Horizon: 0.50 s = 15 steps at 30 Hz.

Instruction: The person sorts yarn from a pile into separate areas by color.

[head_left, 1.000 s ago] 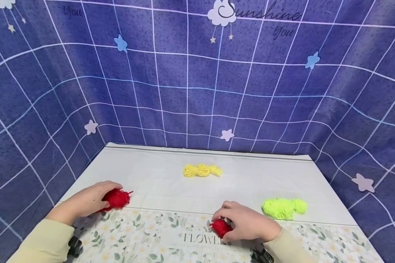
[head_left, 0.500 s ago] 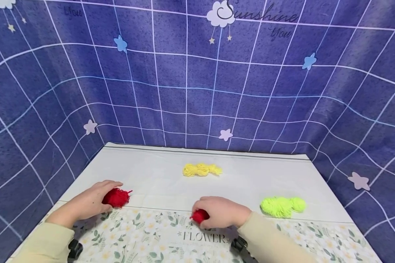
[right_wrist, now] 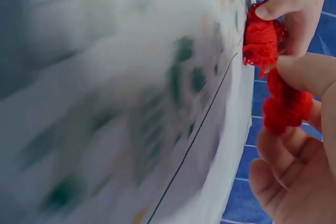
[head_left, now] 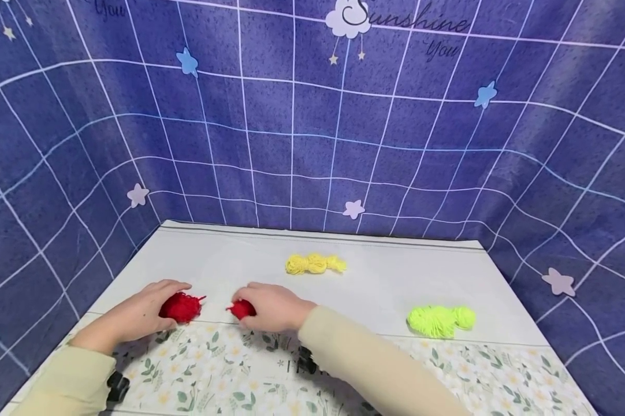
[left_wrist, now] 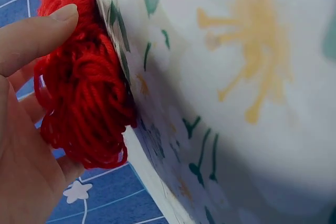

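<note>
At the left of the table, my left hand [head_left: 143, 312] holds a red yarn bundle [head_left: 181, 307], its fingers and thumb curved round the strands. The left wrist view shows the looped strands of this bundle [left_wrist: 89, 87] between thumb and fingers. My right hand [head_left: 273, 307] grips a smaller red yarn bundle [head_left: 242, 309], a short gap to the right of the first. In the right wrist view the thumb and fingers pinch this small bundle [right_wrist: 286, 103], and the left hand's red yarn [right_wrist: 261, 38] shows just beyond it.
A yellow yarn skein [head_left: 315, 264] lies towards the back of the white table [head_left: 229, 254]. To the right lies a neon-green yarn skein [head_left: 441, 320]. A flower-printed cloth [head_left: 203, 370] covers the front part. Blue grid-patterned curtains [head_left: 312, 144] stand behind and at both sides.
My right hand has carried the small red yarn bundle leftward and farther back, close to the left one. The left hand stays nearly where it was. The view has shifted slightly.
</note>
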Motion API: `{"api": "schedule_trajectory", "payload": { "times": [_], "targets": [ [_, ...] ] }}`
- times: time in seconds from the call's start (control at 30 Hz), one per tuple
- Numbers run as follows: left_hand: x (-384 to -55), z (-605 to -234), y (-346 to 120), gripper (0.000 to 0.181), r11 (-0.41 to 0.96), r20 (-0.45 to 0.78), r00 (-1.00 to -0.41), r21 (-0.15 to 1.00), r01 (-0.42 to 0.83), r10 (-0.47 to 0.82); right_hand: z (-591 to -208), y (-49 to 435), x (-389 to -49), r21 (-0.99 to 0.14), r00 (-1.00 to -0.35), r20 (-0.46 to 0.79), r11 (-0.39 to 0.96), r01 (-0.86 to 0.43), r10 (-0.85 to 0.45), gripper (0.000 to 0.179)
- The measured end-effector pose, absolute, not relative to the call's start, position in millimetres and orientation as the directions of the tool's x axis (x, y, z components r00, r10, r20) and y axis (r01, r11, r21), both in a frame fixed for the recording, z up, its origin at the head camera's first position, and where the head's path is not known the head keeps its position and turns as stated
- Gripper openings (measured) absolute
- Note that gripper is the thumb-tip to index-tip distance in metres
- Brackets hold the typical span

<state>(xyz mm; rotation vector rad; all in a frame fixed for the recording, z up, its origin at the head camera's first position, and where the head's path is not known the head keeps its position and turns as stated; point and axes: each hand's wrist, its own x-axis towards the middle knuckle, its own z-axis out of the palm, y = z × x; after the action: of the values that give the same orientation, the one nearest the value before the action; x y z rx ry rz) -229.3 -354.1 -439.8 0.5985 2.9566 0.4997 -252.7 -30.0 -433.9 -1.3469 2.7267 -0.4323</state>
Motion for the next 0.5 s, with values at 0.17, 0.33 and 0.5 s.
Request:
{"api": "schedule_trajectory", "payload": {
  "times": [0.17, 0.33, 0.5],
  "targets": [
    [-226.0, -440.3, -352.6, 0.078, 0.864, -0.001, -0.913, 0.322, 0.387, 0.409, -437.2, -64.2, -264.2, -0.298, -0.662, 0.112, 0.611, -0.734, -0.741, 0.039],
    [-222.8, -439.1, -350.1, 0.076, 0.857, 0.007, -0.909, 0.33, 0.396, 0.417, -442.9, -86.4, -266.5, -0.31, -0.697, 0.107, 0.642, -0.701, -0.709, 0.041],
    [-226.0, -437.3, -348.0, 0.075, 0.853, 0.021, -0.904, 0.323, 0.41, 0.427, -444.6, -98.1, -267.5, -0.295, -0.718, 0.082, 0.671, -0.68, -0.691, 0.044]
  ]
}}
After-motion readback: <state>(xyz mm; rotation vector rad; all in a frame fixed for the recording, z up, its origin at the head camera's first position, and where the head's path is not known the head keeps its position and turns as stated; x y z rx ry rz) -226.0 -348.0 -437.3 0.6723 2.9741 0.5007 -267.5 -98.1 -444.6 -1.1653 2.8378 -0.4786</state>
